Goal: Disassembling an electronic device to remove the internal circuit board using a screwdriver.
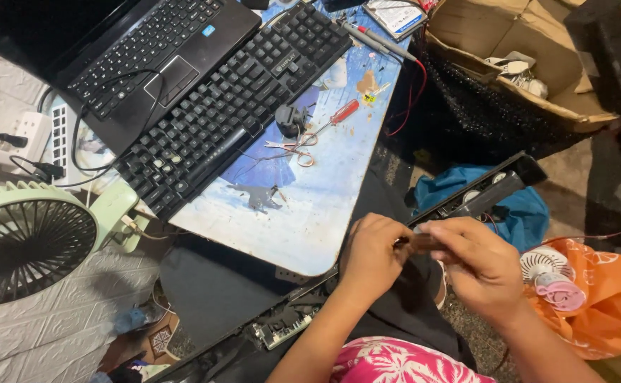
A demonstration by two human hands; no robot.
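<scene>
An open brown cardboard box [537,57] sits top right; a small blue sticker [208,30] marks the laptop [176,42].

Both hands meet below the counter [303,234] edge: the left hand [373,252] and right hand [477,266] pinch a small dark brown piece [420,242] between them, above a long black opened device [367,269]. On the counter lie a black keyboard [232,106], a laptop [147,57], scissors [296,145] and a red-handled screwdriver [335,117]. A green fan [34,237] stands at the left.

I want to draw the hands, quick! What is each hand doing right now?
Left hand: closed, pinching one end of a small dark brown object.
Right hand: closed around the same small dark brown object.
</scene>
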